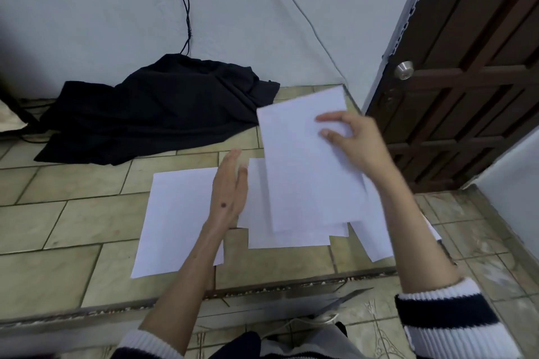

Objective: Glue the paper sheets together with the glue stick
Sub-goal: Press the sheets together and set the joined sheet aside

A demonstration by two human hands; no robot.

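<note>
Right hand [354,140] fingers pinching lifted paper sheet [309,166], left hand [230,186] fingers straight — holding nothing

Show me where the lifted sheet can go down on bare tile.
Bare tile lies left of the single sheet, bounded behind by the black cloth and in front by the step edge. A smaller bare patch sits in front of the overlapping sheets. The right side is crowded: the right hand holds the lifted sheet above that pile, the left hand beside it.
</note>
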